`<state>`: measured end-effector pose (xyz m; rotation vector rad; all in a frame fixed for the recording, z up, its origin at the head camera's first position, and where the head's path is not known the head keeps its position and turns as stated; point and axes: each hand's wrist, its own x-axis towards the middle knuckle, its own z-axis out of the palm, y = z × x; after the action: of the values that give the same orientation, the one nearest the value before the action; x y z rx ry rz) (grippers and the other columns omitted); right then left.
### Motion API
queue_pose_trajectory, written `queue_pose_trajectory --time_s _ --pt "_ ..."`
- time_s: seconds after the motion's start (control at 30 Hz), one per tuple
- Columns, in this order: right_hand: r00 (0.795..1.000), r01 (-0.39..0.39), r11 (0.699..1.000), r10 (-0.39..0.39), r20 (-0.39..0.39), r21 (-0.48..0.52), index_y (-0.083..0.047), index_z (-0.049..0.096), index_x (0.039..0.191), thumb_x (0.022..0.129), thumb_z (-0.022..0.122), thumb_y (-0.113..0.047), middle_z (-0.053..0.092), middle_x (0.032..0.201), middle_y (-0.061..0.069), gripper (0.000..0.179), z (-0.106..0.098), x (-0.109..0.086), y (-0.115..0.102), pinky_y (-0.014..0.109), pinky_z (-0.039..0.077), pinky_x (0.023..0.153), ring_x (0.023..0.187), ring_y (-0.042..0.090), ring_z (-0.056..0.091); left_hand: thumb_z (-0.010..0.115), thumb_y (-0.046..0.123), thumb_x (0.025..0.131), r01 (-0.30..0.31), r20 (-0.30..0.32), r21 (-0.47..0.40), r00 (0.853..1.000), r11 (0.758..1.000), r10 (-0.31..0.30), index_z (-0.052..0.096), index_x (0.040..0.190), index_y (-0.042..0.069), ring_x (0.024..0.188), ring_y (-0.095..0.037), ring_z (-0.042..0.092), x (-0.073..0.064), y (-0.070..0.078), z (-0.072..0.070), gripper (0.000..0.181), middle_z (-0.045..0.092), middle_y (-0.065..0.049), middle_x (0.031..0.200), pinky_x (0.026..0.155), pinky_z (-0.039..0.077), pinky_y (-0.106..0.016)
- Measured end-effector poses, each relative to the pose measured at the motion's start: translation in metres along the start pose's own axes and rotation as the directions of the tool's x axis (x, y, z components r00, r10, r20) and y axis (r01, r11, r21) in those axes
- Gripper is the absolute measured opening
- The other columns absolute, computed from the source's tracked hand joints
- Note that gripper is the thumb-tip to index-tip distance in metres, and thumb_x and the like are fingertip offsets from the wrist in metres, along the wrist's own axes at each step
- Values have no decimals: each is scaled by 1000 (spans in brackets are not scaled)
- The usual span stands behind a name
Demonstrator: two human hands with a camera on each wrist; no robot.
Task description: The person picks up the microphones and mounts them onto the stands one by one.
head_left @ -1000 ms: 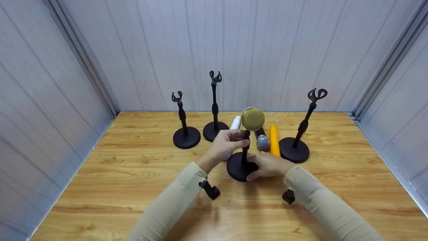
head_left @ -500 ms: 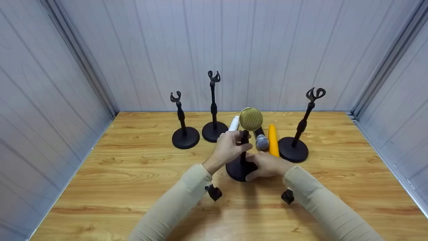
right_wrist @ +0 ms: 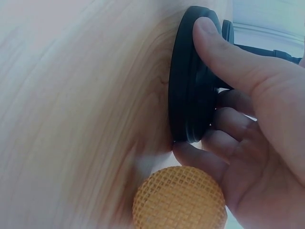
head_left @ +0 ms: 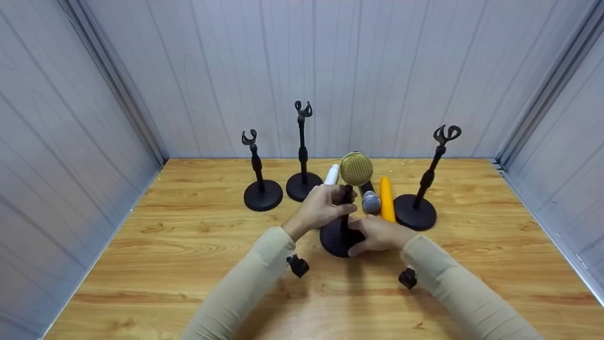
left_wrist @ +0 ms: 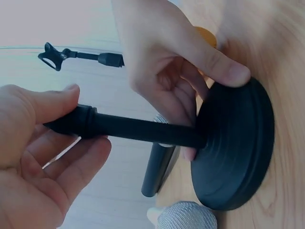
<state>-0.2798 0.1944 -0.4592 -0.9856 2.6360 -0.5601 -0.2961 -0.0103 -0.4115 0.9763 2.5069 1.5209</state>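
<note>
A black desktop microphone stand (head_left: 336, 238) stands upright before me, a gold mesh microphone head (head_left: 356, 168) showing right at its top. My left hand (head_left: 321, 205) holds the upper pole at the collar (left_wrist: 78, 120), thumb on one side and fingers on the other. Low down, my right hand (head_left: 380, 232) grips the round base (left_wrist: 238, 148), its thumb on the rim and its fingers curled by the pole. Just behind lie a white microphone (head_left: 332, 174), a black microphone with a silver head (head_left: 371, 201) and an orange microphone (head_left: 387, 198), whose mesh head (right_wrist: 180, 200) shows in the right wrist view.
Two more black stands, a short one (head_left: 263, 194) and a taller one (head_left: 303, 184), stand at the back left with bare clips. Another stand (head_left: 415, 211) is to the right of the orange microphone. Pale panel walls (head_left: 302, 71) enclose the wooden table (head_left: 188, 264).
My left hand has shifted slightly to the right around the pole, and its wrist has turned a little. The right hand keeps its hold on the base, and the stand stays in place.
</note>
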Motion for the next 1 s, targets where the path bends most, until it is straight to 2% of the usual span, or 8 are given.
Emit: queue_pose_trajectory --time_s 0.23,0.33,0.4,0.53,0.67,0.8,0.9,1.0 --pt "1000 3 1000 -3 -9 0 -8 69 122 84 84 -39 66 130 12 52 -1 0 -1 49 47 103 116 30 63 78 19 91 -9 -8 128 1000 992 10 73 111 6 97 -15 72 -2 4 1 25 76 -4 106 84 56 -27" --pt "1000 15 1000 -15 -6 -11 -6 68 123 84 83 -39 66 130 12 52 -1 0 -2 49 47 103 117 30 62 75 24 93 -12 3 297 1000 955 12 71 109 6 93 -20 72 -8 7 1 24 75 -6 103 79 58 -31" --pt "1000 29 999 -29 -2 -27 -5 67 123 85 83 -38 66 129 13 53 -1 -1 -3 48 48 102 117 30 63 74 28 94 -12 19 439 1000 898 4 68 106 6 83 -21 71 -14 9 2 25 73 -7 96 71 58 -33" --pt "999 35 999 -35 8 -42 -6 64 131 85 83 -36 64 133 14 58 -3 -1 -4 50 46 103 119 32 61 73 33 95 -11 70 676 996 737 -49 68 100 6 75 -24 64 -26 11 3 28 67 -8 87 60 54 -38" --pt "1000 -19 997 20 22 -76 -9 59 142 87 80 -39 51 148 20 66 -6 0 -4 60 28 114 137 42 43 73 36 94 -5 120 795 982 607 -149 72 103 7 92 -28 65 -35 9 8 30 68 -11 101 67 57 -40" --pt "997 -74 985 76 11 -153 -11 54 147 88 78 -42 40 156 21 71 -10 2 -2 68 12 116 148 51 18 72 38 94 -68 200 838 961 541 -189 72 111 7 106 -28 63 -39 2 18 35 67 -12 113 82 57 -40" --pt "997 -77 978 77 -5 -195 -10 50 150 88 77 -43 43 155 18 76 -12 5 1 71 8 114 148 53 15 72 38 94 -122 244 862 950 491 -194 71 115 8 111 -26 60 -39 -5 26 37 66 -10 116 91 53 -41" --pt "997 -74 975 75 -4 -211 -9 48 151 89 76 -44 43 155 17 77 -14 8 2 73 6 113 147 55 14 67 41 96 -122 241 890 944 440 -226 70 121 9 117 -26 57 -35 -14 31 40 65 -9 121 101 46 -47"
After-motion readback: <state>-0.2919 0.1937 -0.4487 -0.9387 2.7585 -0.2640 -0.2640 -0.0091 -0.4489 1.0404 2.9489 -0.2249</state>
